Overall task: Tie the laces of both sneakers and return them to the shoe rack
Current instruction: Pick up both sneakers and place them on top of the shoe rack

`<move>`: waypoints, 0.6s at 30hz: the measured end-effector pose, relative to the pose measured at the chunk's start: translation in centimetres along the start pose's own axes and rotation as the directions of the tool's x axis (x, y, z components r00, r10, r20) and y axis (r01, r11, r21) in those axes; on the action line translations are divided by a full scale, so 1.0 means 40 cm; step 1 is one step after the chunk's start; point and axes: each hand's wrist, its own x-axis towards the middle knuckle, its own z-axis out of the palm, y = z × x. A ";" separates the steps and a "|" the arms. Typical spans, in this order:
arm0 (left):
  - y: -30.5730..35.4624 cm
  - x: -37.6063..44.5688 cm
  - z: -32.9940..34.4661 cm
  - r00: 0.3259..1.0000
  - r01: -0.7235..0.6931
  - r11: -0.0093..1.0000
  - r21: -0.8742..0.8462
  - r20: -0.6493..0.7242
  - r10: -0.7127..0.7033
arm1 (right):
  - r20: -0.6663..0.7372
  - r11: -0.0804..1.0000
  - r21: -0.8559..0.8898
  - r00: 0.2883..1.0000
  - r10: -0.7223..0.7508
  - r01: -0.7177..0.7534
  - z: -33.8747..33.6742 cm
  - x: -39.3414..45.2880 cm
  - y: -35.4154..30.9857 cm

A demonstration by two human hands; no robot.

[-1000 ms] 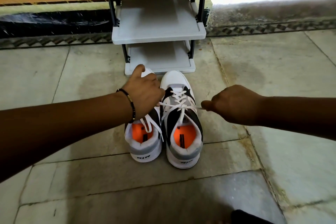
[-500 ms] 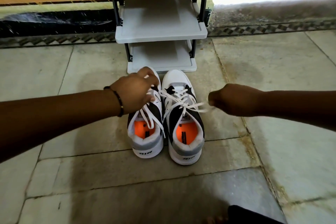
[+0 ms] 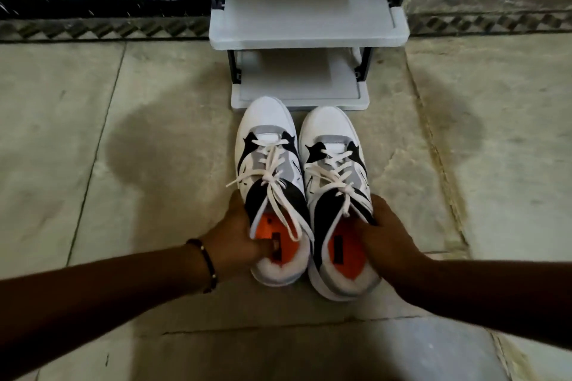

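Note:
Two white, grey and black sneakers with orange insoles stand side by side on the floor, toes toward the rack. The left sneaker (image 3: 267, 145) and the right sneaker (image 3: 332, 145) both have white laces knotted over the tongue. My left hand (image 3: 235, 241) grips the left sneaker's collar from its outer side, thumb inside the opening. My right hand (image 3: 383, 235) grips the right sneaker's collar the same way, fingers tucked inside. The grey shoe rack (image 3: 306, 37) stands just beyond the toes, its two visible shelves bare.
Stone floor tiles spread to both sides, with a dark damp patch (image 3: 161, 148) left of the shoes. A patterned border strip (image 3: 102, 29) and a wall run behind the rack. A dark shape (image 3: 458, 353) fills the bottom right corner.
Both hands let go of the right sneaker's lace ends and dropped to the heels, each taking hold of a sneaker's collar. The camera moved closer and lower.

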 end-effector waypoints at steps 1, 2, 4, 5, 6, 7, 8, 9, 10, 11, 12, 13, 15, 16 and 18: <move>-0.013 0.006 -0.004 1.000 0.019 1.000 -0.012 0.012 -0.018 | 0.007 0.999 0.035 1.000 -0.008 0.008 0.003 0.004 -0.005; -0.015 0.003 -0.005 0.999 0.033 0.999 -0.001 0.029 -0.033 | 0.037 0.999 0.050 0.999 -0.020 0.018 0.000 -0.002 -0.010; -0.013 0.008 -0.017 0.993 0.069 0.998 0.008 0.092 -0.069 | 0.105 1.000 0.007 0.995 -0.003 0.002 -0.013 -0.002 -0.029; -0.002 0.010 -0.017 0.990 0.094 0.996 0.008 0.104 -0.094 | 0.137 0.998 -0.061 0.991 0.005 0.003 -0.021 -0.003 -0.041; 0.018 0.007 -0.023 0.982 0.130 0.991 0.026 0.135 -0.132 | 0.174 0.991 -0.134 0.984 0.025 -0.001 -0.028 -0.001 -0.053; 0.036 0.004 -0.023 0.970 0.203 0.979 -0.033 0.143 -0.197 | 0.198 0.983 -0.183 0.979 0.055 -0.018 -0.032 -0.001 -0.067; 0.064 -0.004 -0.022 0.957 0.272 0.956 -0.109 0.133 -0.257 | 0.203 0.979 -0.198 0.975 0.088 -0.047 -0.031 -0.006 -0.084; 0.085 -0.015 -0.017 0.948 0.317 0.935 -0.160 0.091 -0.306 | 0.191 0.979 -0.178 0.973 0.132 -0.098 -0.030 -0.011 -0.100; 0.107 -0.022 -0.016 0.950 0.310 0.932 -0.188 0.031 -0.310 | 0.166 0.979 -0.109 0.968 0.187 -0.170 -0.029 -0.018 -0.126; 0.122 -0.029 -0.009 0.949 0.297 0.922 -0.247 -0.035 -0.314 | 0.133 0.971 -0.036 0.962 0.240 -0.238 -0.028 -0.024 -0.142; 0.133 -0.038 0.001 0.941 0.273 0.909 -0.315 -0.106 -0.320 | 0.107 0.958 0.020 0.954 0.281 -0.285 -0.026 -0.026 -0.150; 0.154 -0.049 0.001 0.919 0.275 0.863 -0.423 -0.147 -0.365 | 0.093 0.949 0.063 0.949 0.303 -0.309 -0.030 -0.032 -0.164; 0.190 -0.080 -0.002 0.903 0.245 0.818 -0.520 -0.184 -0.388 | 0.084 0.936 0.086 0.938 0.336 -0.343 -0.048 -0.058 -0.201; 0.210 -0.101 -0.011 0.899 0.229 0.810 -0.540 -0.201 -0.388 | 0.082 0.936 0.087 0.939 0.334 -0.340 -0.060 -0.083 -0.232; 0.255 -0.152 -0.032 0.909 0.184 0.811 -0.555 -0.218 -0.355 | 0.079 0.939 0.100 0.944 0.321 -0.328 -0.092 -0.144 -0.293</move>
